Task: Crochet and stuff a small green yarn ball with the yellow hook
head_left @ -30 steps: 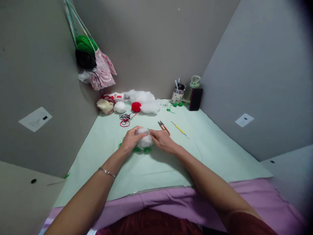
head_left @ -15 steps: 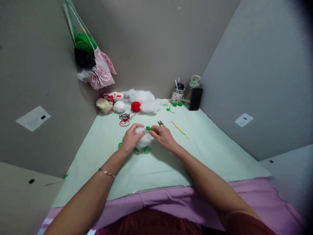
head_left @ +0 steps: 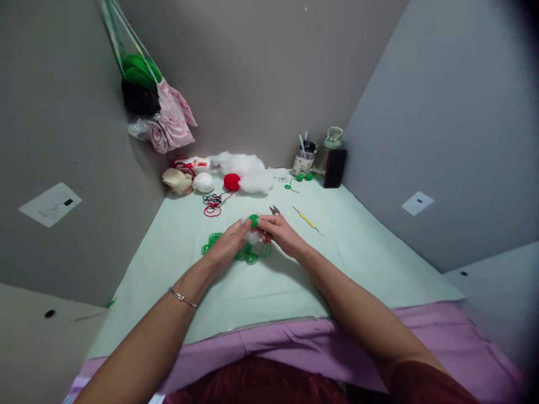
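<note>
Both hands meet over the table around a small green crocheted piece (head_left: 254,220) and a tuft of white stuffing (head_left: 252,237). My left hand (head_left: 229,242) is closed, its thumb and fingertips against the left side of the green piece and the stuffing. From the right, my right hand (head_left: 283,232) pinches the edge of the green piece. Loose loops of green yarn (head_left: 248,257) lie on the table beneath the hands. Thread snips (head_left: 275,210) are just beyond my right hand, partly hidden by it. Further right lies a yellow-handled crochet hook (head_left: 309,220).
Along the back are a red yarn ball (head_left: 232,182), a white ball (head_left: 204,182), a heap of stuffing (head_left: 256,181), a pen cup (head_left: 303,164), a green bottle (head_left: 332,140) and a phone (head_left: 336,168). Tangled red and black yarn (head_left: 213,206) lies left of centre.
My left hand has come off the big stuffing wad and closed in on the green piece. Less stuffing shows between the hands, and more green yarn is visible below.
</note>
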